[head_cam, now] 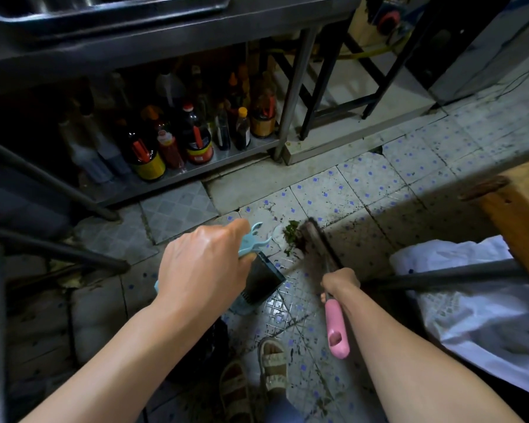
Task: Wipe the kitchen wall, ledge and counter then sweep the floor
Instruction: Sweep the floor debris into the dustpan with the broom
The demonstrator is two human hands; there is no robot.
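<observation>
My left hand (202, 264) grips the light blue handle of a dustpan (257, 279), whose dark pan hangs tilted above the tiled floor (364, 184). My right hand (341, 282) holds a broom (321, 239) by its thin shaft, just above the pink handle end (336, 331). The broom's dark bristles rest on the floor against a small pile of green scraps (290, 236) and a whitish bit of litter, just beyond the dustpan. My sandalled feet (272, 367) stand below.
A steel counter's low shelf (226, 160) holds several sauce bottles (196, 138) at the back. Metal stool legs (43, 178) cross on the left. A wooden bench (519, 215), a white bag (471, 294) and a dark bar lie right. A black bag (202, 346) sits by my feet.
</observation>
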